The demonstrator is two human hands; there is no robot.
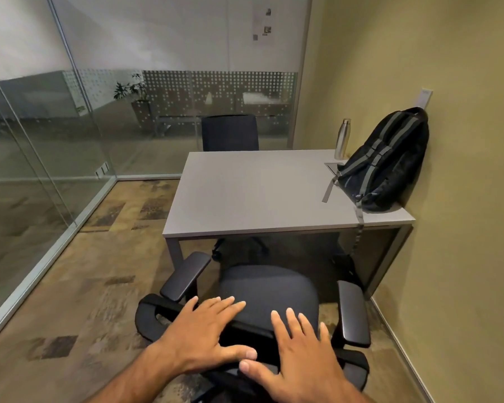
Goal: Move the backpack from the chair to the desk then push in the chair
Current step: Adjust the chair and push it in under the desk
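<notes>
Fingers [230, 308] on both hands are spread flat and nearly straight, gripping nothing that I can see. From the head camera, my left hand [204, 330] lies palm down over the top edge of the chair [268, 289] backrest, fingertips reaching past it above the seat, thumb stretched out to the right. My right hand [300, 347] lies the same way just beside it, its thumb pointing left so the two thumb tips almost meet. Whether the palms press on the backrest or only rest there, I cannot tell.

The chair stands in front of the desk [253, 193], its seat just short of the desk's near edge, both armrests outside the tabletop.

The backpack [387, 164] is on the desk at the far right corner, propped upright against the yellow wall [463, 141]. One of its grey straps lies on the tabletop and another hangs over the near edge. A metal bottle [342, 138] stands upright just behind the backpack, near the wall. A second chair [230, 132] sits at the far side of the desk, before the glass partition [41, 126].
</notes>
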